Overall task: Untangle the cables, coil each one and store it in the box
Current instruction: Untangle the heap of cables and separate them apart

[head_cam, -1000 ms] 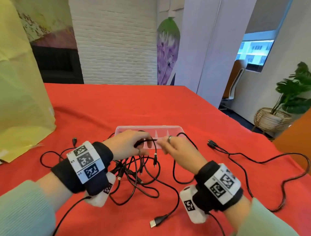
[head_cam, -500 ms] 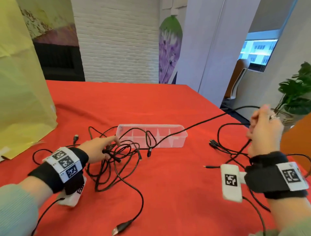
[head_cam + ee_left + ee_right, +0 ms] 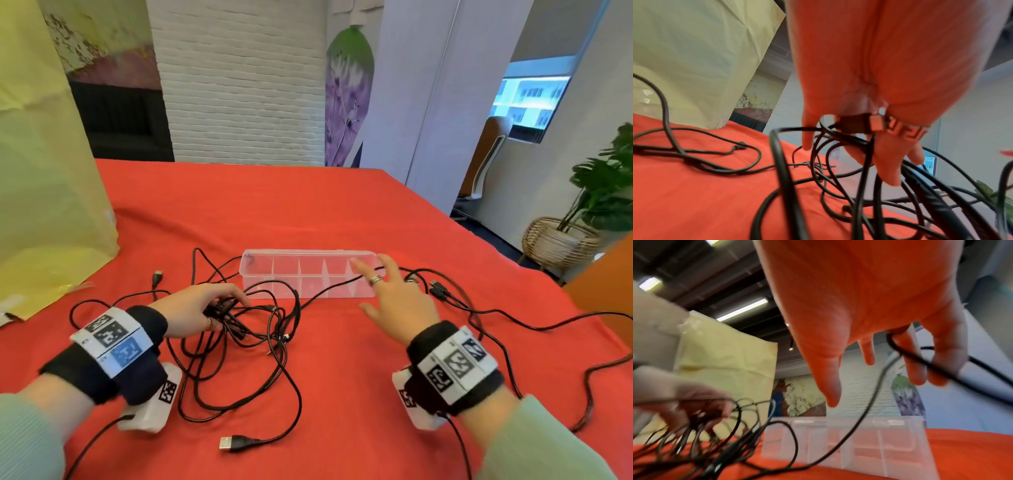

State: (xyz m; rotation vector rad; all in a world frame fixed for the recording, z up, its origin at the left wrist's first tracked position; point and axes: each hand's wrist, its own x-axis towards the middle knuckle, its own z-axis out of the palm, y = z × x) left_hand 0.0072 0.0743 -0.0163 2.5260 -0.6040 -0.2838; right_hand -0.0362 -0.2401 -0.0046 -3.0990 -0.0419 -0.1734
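Observation:
A tangle of black cables (image 3: 253,329) lies on the red cloth in front of a clear divided box (image 3: 260,274), whose compartments hold nothing. My left hand (image 3: 222,305) rests on the tangle's left side, fingers curled round strands and a black plug (image 3: 855,125). My right hand (image 3: 383,284) hovers at the box's right end with fingers spread. One black cable (image 3: 941,369) lies across its straight fingers and runs slack in front of the box (image 3: 838,443) to the tangle. A USB plug (image 3: 233,443) lies nearest me.
A large yellow paper bag (image 3: 44,188) stands at the left. Another long black cable (image 3: 513,315) with two plugs (image 3: 438,289) trails toward the table's right edge. A small plug (image 3: 157,275) lies left of the tangle. An orange object (image 3: 603,274) stands at the right.
My right hand, raised at the right pulling one cable taut, has come down to the box's right end with fingers spread; that cable now hangs slack. My left hand stays on the tangle.

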